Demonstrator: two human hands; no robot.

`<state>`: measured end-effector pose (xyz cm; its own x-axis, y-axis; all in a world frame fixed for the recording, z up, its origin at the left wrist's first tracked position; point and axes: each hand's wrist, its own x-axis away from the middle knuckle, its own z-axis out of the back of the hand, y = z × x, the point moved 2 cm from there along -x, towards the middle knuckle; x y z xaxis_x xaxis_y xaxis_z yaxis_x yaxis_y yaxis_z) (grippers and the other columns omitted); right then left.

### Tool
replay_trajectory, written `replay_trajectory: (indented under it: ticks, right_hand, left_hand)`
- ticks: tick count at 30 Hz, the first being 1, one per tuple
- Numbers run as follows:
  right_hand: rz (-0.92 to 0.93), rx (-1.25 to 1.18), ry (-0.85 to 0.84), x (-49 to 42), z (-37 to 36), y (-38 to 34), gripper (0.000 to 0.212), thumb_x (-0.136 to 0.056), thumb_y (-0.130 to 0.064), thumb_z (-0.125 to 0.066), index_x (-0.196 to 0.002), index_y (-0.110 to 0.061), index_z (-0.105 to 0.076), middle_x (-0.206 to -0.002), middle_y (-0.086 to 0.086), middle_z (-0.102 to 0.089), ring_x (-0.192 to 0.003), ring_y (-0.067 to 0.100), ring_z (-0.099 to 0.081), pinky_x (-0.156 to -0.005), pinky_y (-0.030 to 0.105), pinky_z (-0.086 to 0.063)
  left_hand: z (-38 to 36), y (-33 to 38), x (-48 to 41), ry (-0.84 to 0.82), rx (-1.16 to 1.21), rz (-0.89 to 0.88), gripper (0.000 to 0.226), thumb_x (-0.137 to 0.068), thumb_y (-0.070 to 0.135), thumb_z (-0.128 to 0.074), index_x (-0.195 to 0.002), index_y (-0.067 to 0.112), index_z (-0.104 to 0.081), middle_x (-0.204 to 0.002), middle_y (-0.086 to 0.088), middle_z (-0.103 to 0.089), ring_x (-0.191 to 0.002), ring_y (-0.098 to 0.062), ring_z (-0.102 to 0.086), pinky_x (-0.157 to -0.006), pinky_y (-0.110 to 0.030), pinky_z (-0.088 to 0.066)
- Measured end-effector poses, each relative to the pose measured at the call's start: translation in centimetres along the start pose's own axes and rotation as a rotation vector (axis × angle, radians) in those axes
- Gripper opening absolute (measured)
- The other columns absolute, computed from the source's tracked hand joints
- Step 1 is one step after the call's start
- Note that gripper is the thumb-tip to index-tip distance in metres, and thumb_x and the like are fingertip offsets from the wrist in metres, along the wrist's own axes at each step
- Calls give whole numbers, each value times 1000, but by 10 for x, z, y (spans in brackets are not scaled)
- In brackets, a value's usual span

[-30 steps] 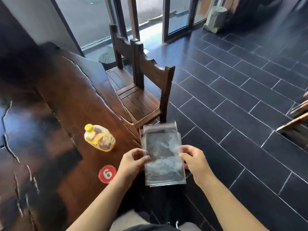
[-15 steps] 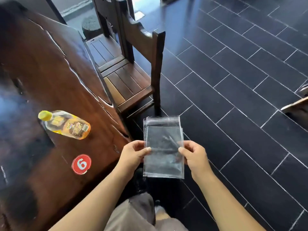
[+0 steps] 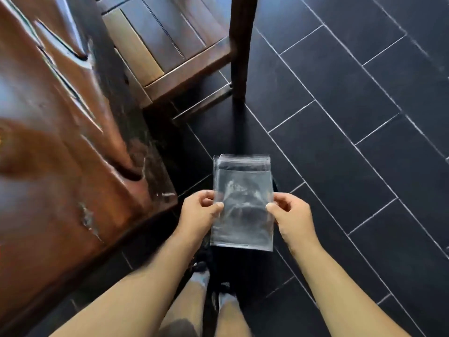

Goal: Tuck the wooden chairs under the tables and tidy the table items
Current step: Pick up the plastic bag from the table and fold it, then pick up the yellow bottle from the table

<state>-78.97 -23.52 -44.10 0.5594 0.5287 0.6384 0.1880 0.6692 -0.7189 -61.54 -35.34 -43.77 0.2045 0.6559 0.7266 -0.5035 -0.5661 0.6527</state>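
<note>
While both hands are working over the dark tiled floor [image 3: 340, 142], a thin stack of clear plastic bags [image 3: 243, 205] is hanging between them, off the table and just past its near corner. The left hand [image 3: 199, 215] is pinching the stack's left edge between thumb and fingers, and the right hand [image 3: 289, 215] is pinching the right edge the same way, so the bags are being held upright and flat, sealing strips at the top. The stack is touching nothing but the fingers.

On the left, the wooden table [image 3: 60, 166] is filling that side of the view, its uneven, glossy edge running diagonally down to a rounded corner close beside the left hand; its surface is blurred. Beyond the bags, a wooden chair [image 3: 175, 49] is standing with its slatted seat partly under the table edge, one rear leg planted on the tiles straight ahead of the stack.

To the right of the chair leg and the bags, the floor is lying open across the whole right side. Below the bags, the person's legs and feet [image 3: 218, 295] are showing between the forearms.
</note>
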Motion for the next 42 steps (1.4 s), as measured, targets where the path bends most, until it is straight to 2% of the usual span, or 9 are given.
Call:
replay_trajectory:
  ticks: [6,9,11,15,23,27,32,37,42]
  right_hand:
    - [-88,66,68,-70,-31,85,26,-84,-5,-61,-95,-26,-72,-77,1,-73,-70,16,-66,-74,44,-60]
    - [-125,96,93,-93,-40,112,24,-83,-7,-61,-96,-26,-71,-79,0,-73,-74,19,-68,-73,48,-61]
    - [-143,121,103,-108,-43,127,23,-84,-7,-62,-98,-23,-70,-79,-2,-72,-77,20,-69,-73,46,-61]
    - [-199,170,108,-123,-46,146,20,-87,-7,-64,-104,-19,-69,-82,-2,-69,-74,18,-67,-64,32,-56]
    - [-219,269,119,-129,-46,150,22,-89,-14,-63,-110,-19,-66,-89,-6,-67,-88,20,-65,-80,39,-55]
    - [-225,328,87,-114,-39,134,28,-91,-17,-63,-119,-17,-61,-107,-1,-63,-98,22,-61,-82,34,-49]
    - [-179,346,49,-84,-22,91,28,-89,-20,-65,-117,-18,-61,-106,0,-63,-94,21,-62,-81,34,-51]
    - [-44,430,5,-45,-2,12,31,-90,-23,-65,-120,-19,-61,-109,-1,-63,-99,18,-60,-82,30,-47]
    - [85,534,5,12,26,-80,35,-88,-29,-65,-121,-21,-59,-115,1,-61,-103,21,-60,-88,35,-53]
  left_hand:
    - [-22,-69,-90,2,-68,68,18,-83,-2,-71,-89,15,-69,-77,-3,-63,-67,-14,-60,-59,-24,-48]
    - [-36,-97,-116,1,-100,81,19,-83,-2,-72,-88,16,-69,-81,-4,-67,-74,-17,-63,-66,-30,-50]
    - [-45,-110,-132,-6,-120,96,18,-83,0,-72,-91,15,-69,-85,-4,-69,-78,-19,-66,-67,-31,-52]
    - [-54,-129,-155,-30,-233,84,21,-82,7,-73,-101,15,-69,-91,-7,-71,-82,-21,-70,-75,-37,-59]
    - [-47,-139,-165,-30,-308,93,36,-82,14,-74,-117,17,-67,-99,2,-70,-95,-18,-68,-90,-44,-57]
    - [-37,-122,-149,-30,-292,108,36,-82,12,-72,-118,16,-64,-100,-2,-70,-90,-25,-70,-88,-48,-58]
    - [-29,-73,-110,-97,-355,18,37,-75,25,-72,-111,22,-66,-96,1,-72,-90,-20,-70,-89,-47,-57]
    - [-20,0,-53,-120,-408,-67,35,-81,22,-75,-115,21,-65,-97,3,-70,-89,-17,-68,-88,-44,-57]
    - [-5,84,20,-130,-457,-174,48,-71,35,-75,-116,21,-65,-97,3,-71,-89,-17,-69,-87,-41,-57]
